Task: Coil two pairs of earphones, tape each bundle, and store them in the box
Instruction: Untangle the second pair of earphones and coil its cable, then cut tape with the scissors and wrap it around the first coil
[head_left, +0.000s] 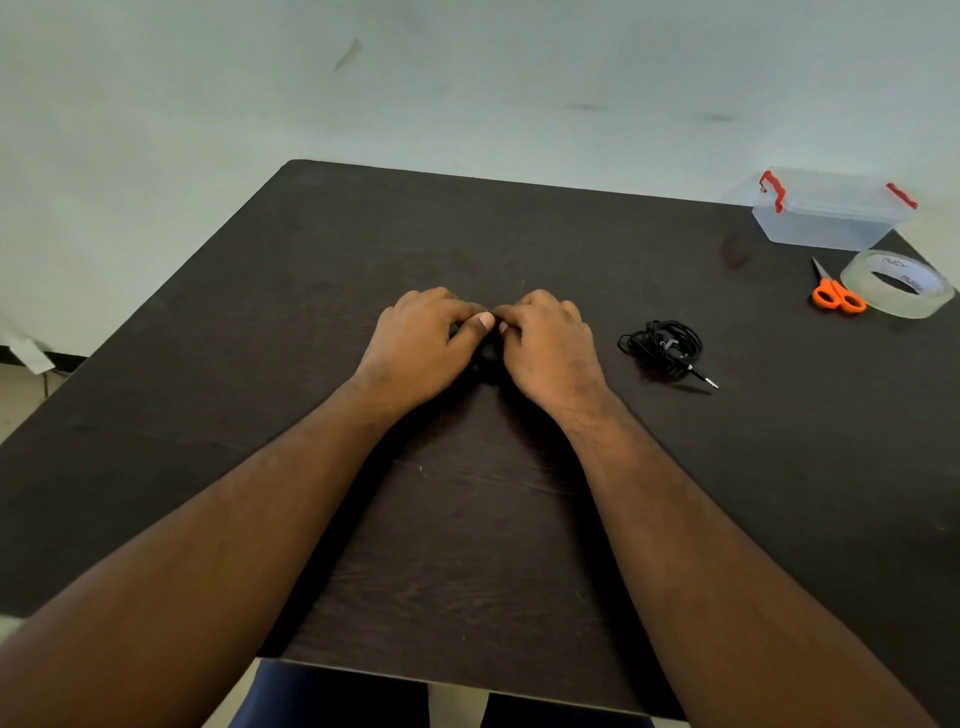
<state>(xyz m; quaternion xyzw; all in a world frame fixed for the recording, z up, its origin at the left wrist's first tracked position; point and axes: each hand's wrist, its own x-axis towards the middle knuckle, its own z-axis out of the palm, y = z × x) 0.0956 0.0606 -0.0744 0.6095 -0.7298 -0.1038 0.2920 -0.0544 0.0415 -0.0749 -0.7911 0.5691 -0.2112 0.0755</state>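
Both hands meeting at mid-table, knuckles up, fingers curled inward over something small and dark. Left hand (422, 340) with thumb laid across toward the right; right hand (545, 340) with fingertips tucked under, touching the left thumb. Between and beneath them, only a sliver of black: probably the first pair of earphones (485, 358), mostly hidden, so no telling how far wound or whether taped. Each hand apparently pinching that cord, though the actual grip out of sight.

For doing this step well, as a judgement: keep loops even and small, pin the finished turns under one thumb while feeding slack with the other hand, avoid sharp kinks near plug and earbuds, hold the bundle closed until tape goes on.

Second pair of earphones (661, 346) lying just to the right of the right hand, apart from it: black, thin cable in a loose, untidy coil, silver jack plug poking out toward the near right, no tape visible.

Farther right, near the table (260, 364) edge: clear tape roll (897, 285), orange-handled scissors (837, 295) touching or just beside it, and behind them a translucent storage box (831, 215) with red latches, lid on.
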